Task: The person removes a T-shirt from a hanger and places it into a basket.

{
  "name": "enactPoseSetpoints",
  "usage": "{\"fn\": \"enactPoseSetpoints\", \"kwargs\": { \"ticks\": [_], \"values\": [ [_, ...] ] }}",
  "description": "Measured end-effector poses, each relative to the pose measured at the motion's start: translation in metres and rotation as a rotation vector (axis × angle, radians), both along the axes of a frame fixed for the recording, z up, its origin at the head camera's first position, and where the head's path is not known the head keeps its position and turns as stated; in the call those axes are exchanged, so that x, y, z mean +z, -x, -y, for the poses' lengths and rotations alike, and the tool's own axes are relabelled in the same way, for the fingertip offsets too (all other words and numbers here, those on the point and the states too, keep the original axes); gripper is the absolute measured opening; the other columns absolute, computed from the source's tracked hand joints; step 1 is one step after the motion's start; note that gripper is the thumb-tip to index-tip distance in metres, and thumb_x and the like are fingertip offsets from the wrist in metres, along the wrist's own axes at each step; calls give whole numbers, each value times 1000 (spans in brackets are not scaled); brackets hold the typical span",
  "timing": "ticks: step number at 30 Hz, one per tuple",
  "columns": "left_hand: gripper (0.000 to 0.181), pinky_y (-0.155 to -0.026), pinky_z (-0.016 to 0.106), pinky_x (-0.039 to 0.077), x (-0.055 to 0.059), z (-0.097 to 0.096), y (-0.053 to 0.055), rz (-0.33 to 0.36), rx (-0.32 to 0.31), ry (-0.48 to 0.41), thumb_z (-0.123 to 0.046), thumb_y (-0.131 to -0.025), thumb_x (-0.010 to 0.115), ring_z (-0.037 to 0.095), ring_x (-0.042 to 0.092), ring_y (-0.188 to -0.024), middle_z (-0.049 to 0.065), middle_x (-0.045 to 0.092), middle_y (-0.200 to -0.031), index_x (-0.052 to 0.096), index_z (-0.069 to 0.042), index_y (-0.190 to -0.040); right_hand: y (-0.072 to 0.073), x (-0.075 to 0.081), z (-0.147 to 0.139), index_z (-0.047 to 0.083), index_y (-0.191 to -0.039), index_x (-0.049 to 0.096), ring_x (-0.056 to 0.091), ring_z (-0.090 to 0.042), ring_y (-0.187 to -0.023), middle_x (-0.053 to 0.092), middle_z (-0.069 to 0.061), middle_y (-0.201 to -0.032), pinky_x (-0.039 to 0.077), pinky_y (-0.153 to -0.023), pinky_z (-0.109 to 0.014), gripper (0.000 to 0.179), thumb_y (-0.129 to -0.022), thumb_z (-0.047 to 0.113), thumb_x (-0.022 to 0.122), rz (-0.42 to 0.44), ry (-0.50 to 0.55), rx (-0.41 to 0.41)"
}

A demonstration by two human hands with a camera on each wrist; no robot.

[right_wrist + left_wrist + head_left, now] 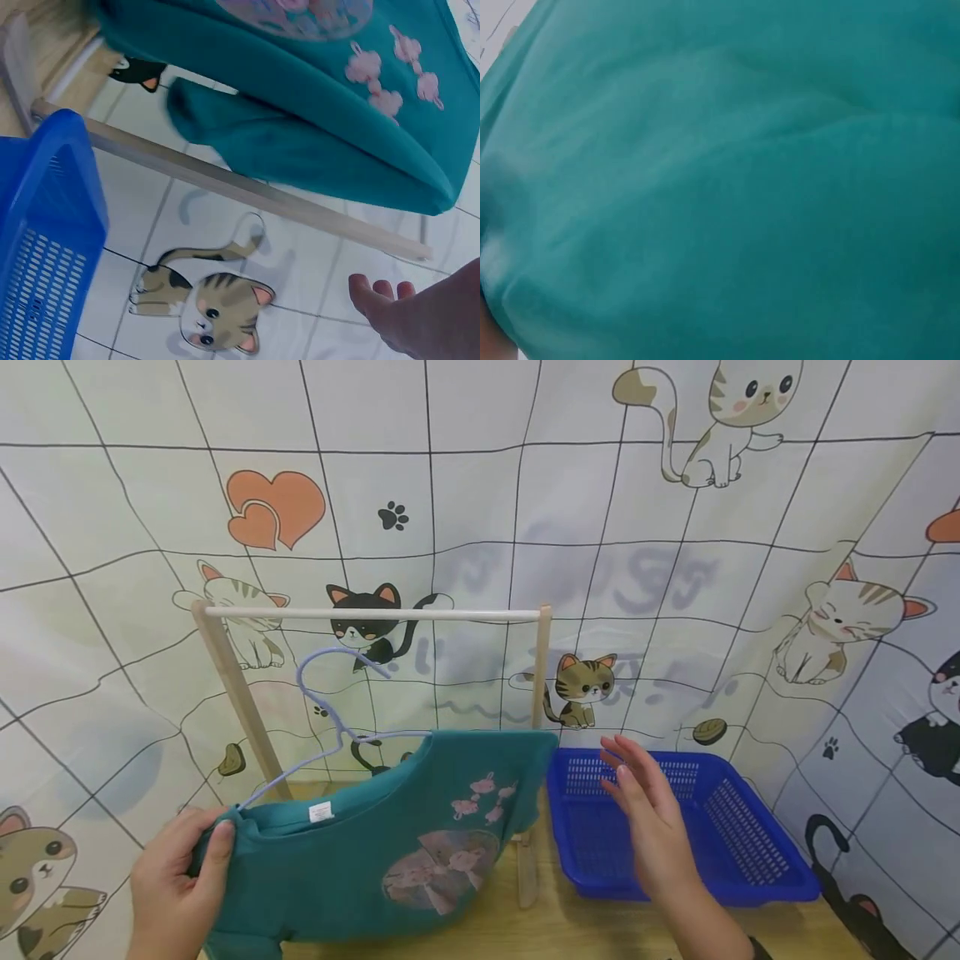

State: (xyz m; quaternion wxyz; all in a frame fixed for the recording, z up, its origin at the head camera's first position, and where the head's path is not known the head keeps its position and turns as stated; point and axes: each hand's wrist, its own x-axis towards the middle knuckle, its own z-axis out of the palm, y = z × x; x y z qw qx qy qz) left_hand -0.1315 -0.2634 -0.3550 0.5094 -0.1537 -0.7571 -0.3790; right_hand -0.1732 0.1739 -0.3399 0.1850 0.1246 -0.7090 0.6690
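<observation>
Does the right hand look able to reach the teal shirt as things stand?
Probably yes: the right hand is empty, right of the teal shirt, and in the head view nothing seems to block the gap.

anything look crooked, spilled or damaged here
Crooked, yes: the shirt and hanger slope down toward the left hand, which grips the shirt, and the hook is not on the rail. The backdrop looks rumpled, its grid lines wavy. I see no spill or damage.
</observation>
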Motion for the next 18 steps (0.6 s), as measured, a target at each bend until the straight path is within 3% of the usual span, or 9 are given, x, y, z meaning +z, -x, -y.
{"fn": "enactPoseSetpoints", "kwargs": {
  "ticks": [3, 6, 12, 15, 18],
  "values": [
    [16, -78, 8, 38, -3, -4, 2, -9, -60, 53, -6, -92, 59, -6, 51, -80, 4, 61, -80, 67, 8, -89, -11, 4, -5, 14, -144, 35, 42, -10, -130, 40, -10, -146, 41, -97, -13, 42, -104, 25, 35, 3, -13, 2],
    [9, -80, 9, 39, -9, -11, 4, 14, -99, 107, 5, -87, 60, -5, 52, -82, -3, 62, -84, 68, 2, -91, -23, 9, -9, 20, -144, 35, 39, -8, -132, 41, -3, -147, 37, -97, -8, 42, -104, 27, 36, 48, -102, -15],
    [27, -78, 11, 40, -18, -28, 8, 78, -134, 211, 10, -81, 64, -2, 52, -78, -8, 61, -84, 69, -12, -95, -39, 11, -10, 30, -143, 36, 37, 2, -131, 42, 6, -145, 35, -93, -6, 41, -102, 31, 39, 96, -306, 0],
    [31, -76, 12, 41, -23, -36, 10, 95, -163, 259, 8, -80, 65, -1, 53, -77, -10, 61, -84, 68, -17, -97, -41, 7, -7, 30, -142, 39, 38, 4, -130, 42, 7, -144, 37, -94, -8, 40, -102, 27, 43, 70, -353, 49],
    [33, -76, 12, 43, -28, -45, 12, 103, -178, 309, 5, -79, 68, -1, 56, -77, -12, 62, -86, 68, -22, -99, -40, 0, -3, 29, -140, 41, 39, 2, -129, 43, 8, -142, 37, -97, -9, 42, -100, 18, 48, -18, -417, 88]
  ]
}}
